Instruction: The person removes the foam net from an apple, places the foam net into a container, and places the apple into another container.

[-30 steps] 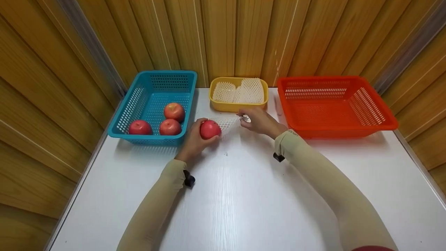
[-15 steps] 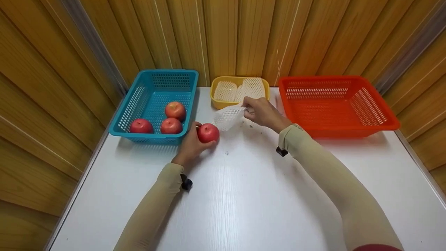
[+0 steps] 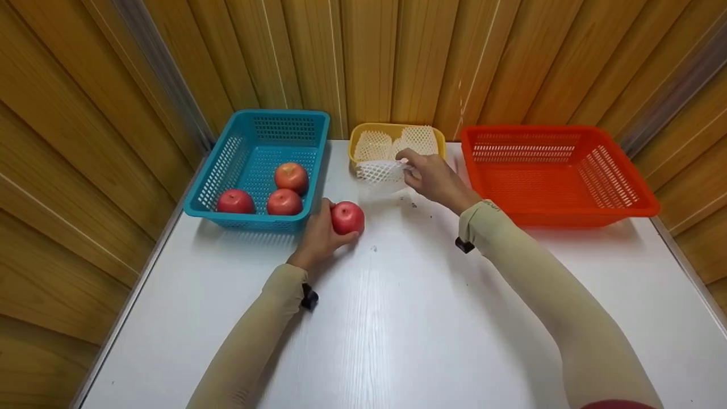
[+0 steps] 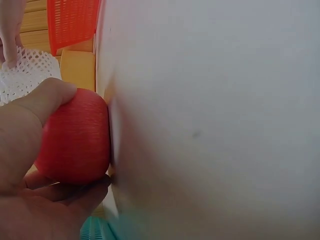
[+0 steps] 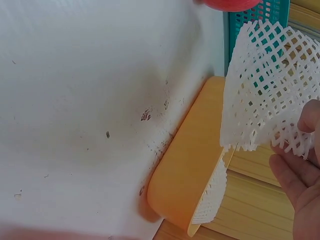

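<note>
My left hand (image 3: 321, 236) grips a red apple (image 3: 347, 217) low over the white table, right of the blue basket. In the left wrist view the thumb lies along one side of the apple (image 4: 77, 140) and the fingers curl round the other. My right hand (image 3: 436, 176) pinches one end of a white foam net sleeve (image 3: 379, 172) in front of the yellow basket. The right wrist view shows the net sleeve (image 5: 272, 90) hanging loose, with nothing inside it.
The blue basket (image 3: 196, 199) on the left holds three apples. More foam nets (image 3: 372, 146) lie in the small yellow basket (image 3: 440, 139) at the back. A red basket (image 3: 559, 218) stands on the right. Wooden panels (image 3: 369, 57) close off the back and sides.
My right hand has drawn the foam net away from the apple and up toward the yellow basket, swinging the net more level. My left hand keeps its grip on the apple, nearly in place.
</note>
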The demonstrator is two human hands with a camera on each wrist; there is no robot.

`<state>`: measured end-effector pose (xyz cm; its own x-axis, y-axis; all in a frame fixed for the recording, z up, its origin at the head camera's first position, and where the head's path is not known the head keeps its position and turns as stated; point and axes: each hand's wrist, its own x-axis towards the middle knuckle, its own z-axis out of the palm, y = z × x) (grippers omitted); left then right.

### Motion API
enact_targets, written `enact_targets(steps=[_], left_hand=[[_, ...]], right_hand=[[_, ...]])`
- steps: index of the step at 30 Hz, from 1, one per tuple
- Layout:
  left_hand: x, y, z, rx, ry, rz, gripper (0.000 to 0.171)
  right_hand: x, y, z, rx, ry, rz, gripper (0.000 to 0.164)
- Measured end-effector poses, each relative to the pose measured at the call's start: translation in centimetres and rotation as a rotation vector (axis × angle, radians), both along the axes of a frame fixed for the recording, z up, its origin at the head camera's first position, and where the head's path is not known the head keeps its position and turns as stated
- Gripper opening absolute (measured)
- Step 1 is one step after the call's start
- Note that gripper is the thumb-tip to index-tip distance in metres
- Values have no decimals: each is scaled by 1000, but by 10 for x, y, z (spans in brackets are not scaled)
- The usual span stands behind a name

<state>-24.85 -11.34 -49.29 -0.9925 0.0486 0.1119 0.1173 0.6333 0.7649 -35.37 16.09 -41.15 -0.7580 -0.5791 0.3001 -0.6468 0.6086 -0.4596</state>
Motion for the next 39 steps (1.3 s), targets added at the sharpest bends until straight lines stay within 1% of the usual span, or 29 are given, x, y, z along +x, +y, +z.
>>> enact_targets(steps=[3,8,10,14,17,23,26,29,32,35,39], left_hand=[[0,-1,1,-10,-15,-5,76],[2,-4,2,-42,-54,-27,88],[3,-6,2,-56,-55,-38,91],[4,-8,2,-57,-39,-47,89],[5,-9,2,-46,-29,-45,89],[5,-7,2,-46,-27,-26,88],[4,-4,2,-58,-20,-22,87],[2,-1,3,-64,-33,-20,87],[1,2,4,-63,-67,-10,87],[0,4,6,-51,-91,2,87],[-1,6,7,-35,-107,10,88]], right_hand=[[-1,-1,2,-6,6,7,35],[-2,-6,5,-12,10,11,38],[-3,-9,6,-7,13,13,40],[-5,-14,11,12,23,18,43],[-6,-16,15,32,31,22,39],[-9,-20,24,58,78,54,24],[-13,-21,26,54,100,77,24],[-19,-22,28,45,115,87,24],[-23,-23,31,39,111,63,21],[-26,-22,35,27,71,20,21],[-32,-22,38,6,16,-31,23]])
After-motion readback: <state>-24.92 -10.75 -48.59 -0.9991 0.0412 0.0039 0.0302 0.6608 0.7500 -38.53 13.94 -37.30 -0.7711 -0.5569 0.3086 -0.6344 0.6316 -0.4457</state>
